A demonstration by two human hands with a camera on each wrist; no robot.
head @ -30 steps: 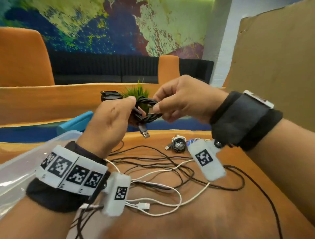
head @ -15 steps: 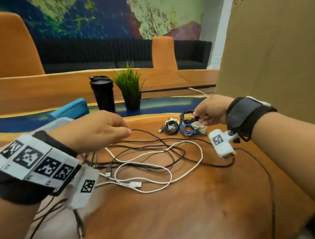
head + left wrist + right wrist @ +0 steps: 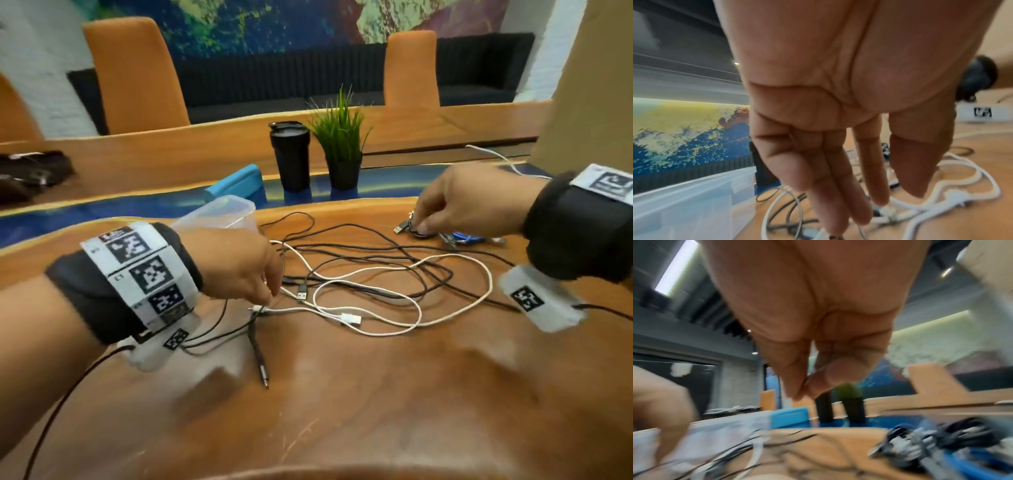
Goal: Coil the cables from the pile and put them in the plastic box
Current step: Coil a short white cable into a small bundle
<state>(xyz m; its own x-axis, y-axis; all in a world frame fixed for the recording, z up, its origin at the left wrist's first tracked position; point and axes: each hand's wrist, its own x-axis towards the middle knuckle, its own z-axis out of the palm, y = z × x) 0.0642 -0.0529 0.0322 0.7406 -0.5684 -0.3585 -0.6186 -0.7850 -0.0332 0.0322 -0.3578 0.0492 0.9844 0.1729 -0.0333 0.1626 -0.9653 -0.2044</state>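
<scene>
While my left hand (image 3: 239, 270) hangs loose-fingered over the tangled cable pile (image 3: 376, 284), holding nothing
my right hand (image 3: 469, 202) curls onto a coiled black cable (image 3: 416, 229) on the table (image 3: 376, 411); plastic box (image 3: 219, 212) sits far left, behind my wrist.

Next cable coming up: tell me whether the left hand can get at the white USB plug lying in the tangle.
Probably yes. The left hand hovers open at the pile's near edge, and the white USB plug lies on top on bare table, beside its fingers, with nothing over it.
</scene>
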